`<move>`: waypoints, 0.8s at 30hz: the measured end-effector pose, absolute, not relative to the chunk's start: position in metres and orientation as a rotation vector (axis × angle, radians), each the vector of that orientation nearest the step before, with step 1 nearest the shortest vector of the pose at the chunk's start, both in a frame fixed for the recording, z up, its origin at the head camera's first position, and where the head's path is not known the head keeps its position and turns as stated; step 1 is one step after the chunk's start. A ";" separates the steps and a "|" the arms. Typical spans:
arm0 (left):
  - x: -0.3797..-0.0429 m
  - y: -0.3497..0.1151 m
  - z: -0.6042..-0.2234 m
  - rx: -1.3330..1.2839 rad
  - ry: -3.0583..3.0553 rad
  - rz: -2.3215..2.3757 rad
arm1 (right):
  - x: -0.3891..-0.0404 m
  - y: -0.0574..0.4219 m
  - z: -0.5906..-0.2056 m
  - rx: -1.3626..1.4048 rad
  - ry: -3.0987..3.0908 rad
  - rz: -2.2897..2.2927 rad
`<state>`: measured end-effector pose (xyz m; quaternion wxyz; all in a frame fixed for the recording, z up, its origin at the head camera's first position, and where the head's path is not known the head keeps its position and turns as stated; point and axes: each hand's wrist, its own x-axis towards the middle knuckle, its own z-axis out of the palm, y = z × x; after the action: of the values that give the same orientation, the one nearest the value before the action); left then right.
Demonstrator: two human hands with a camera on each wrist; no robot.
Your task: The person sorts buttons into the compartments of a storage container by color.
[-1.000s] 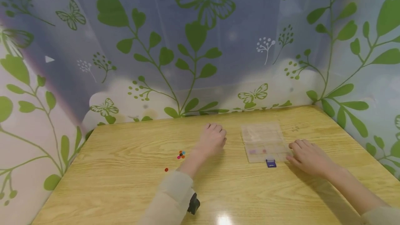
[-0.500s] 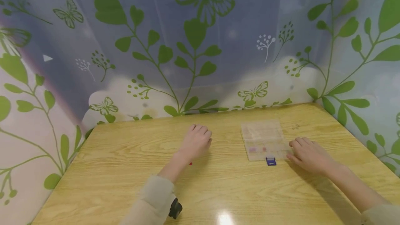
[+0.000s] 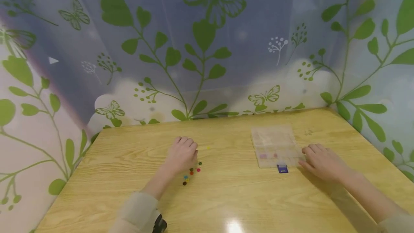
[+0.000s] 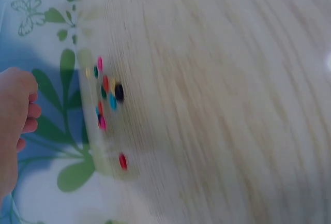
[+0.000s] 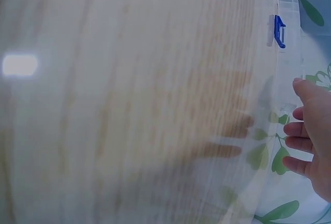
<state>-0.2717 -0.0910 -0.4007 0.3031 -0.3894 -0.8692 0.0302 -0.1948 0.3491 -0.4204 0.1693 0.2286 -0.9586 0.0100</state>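
Note:
In the head view my left hand [image 3: 182, 155] hovers over the left-middle of the table, beside a loose cluster of small round coloured beads [image 3: 191, 173]. Its fingers are loosely curled and I see nothing in them. The left wrist view shows these beads [image 4: 113, 101] in pink, red, black, blue, green and yellow, with one red bead [image 4: 123, 161] apart. My right hand [image 3: 323, 161] rests at the right edge of a clear plastic compartment box [image 3: 275, 139], its thumb touching or very near that edge. A blue latch [image 3: 283, 169] sits on the box's front. Pink and red pieces show inside.
A single yellow bead [image 3: 208, 147] lies between the left hand and the box. Faint small pieces or marks [image 3: 308, 132] are behind the box on the right. A leaf-and-butterfly patterned cloth [image 3: 155, 92] hangs along the table's back and sides.
My left hand has moved left from near the box, uncovering several beads and the yellow one while covering others. The right hand has stayed by the box's edge.

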 end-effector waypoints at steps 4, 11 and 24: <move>-0.270 -0.107 -0.403 -1.018 -2.351 0.055 | -0.194 0.350 -0.422 0.640 -2.734 0.027; -0.265 -0.134 -0.409 -0.991 -2.323 0.093 | -0.197 0.351 -0.423 0.678 -2.701 0.009; -0.251 -0.159 -0.413 -1.076 -2.374 0.122 | -0.196 0.347 -0.424 0.681 -2.726 0.016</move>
<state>-0.2510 -0.1586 -0.4128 0.2631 -0.3979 -0.8777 0.0451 -0.1960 0.3466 -0.4238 0.1649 0.2391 -0.9569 0.0056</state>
